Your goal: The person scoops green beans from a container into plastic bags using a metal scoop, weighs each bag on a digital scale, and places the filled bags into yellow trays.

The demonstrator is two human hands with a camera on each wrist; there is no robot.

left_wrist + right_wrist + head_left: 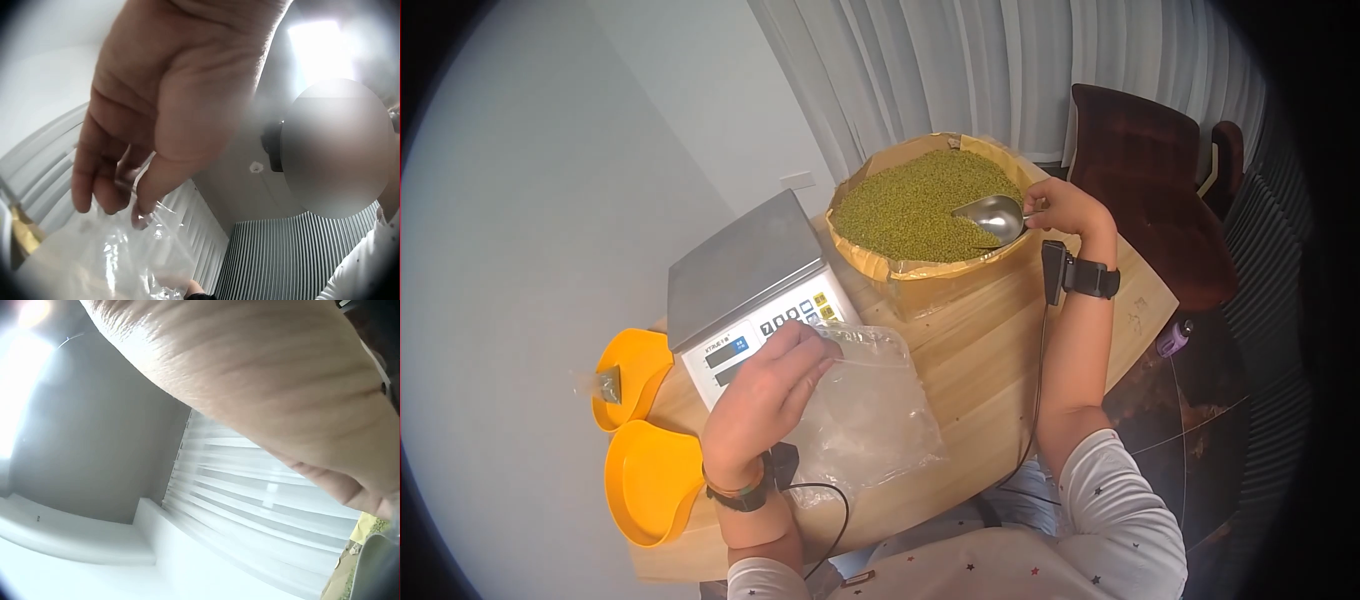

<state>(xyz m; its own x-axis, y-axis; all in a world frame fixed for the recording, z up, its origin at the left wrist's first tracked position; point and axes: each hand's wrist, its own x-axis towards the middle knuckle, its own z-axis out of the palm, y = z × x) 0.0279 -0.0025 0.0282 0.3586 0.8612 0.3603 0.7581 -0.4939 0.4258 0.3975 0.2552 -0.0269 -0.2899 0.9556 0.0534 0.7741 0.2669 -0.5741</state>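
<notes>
My left hand (772,385) pinches the top edge of a clear plastic bag (865,405), which hangs over the near part of the table. In the left wrist view the thumb and fingers close on the film of the bag (112,256). At the right rim of a box lined with tan paper, my right hand (1068,208) grips the handle of a metal scoop (998,217). The bowl of the scoop lies among small green beans (910,205) that fill the box (930,270). Only the palm side of the right hand (281,400) shows large in the right wrist view.
A white digital scale (745,270) with a steel plate stands left of the box. Two yellow scoop-shaped trays (645,490) sit at the table's left edge, the farther one with a small packet (608,385). A dark red chair (1145,180) stands beyond the table (970,370).
</notes>
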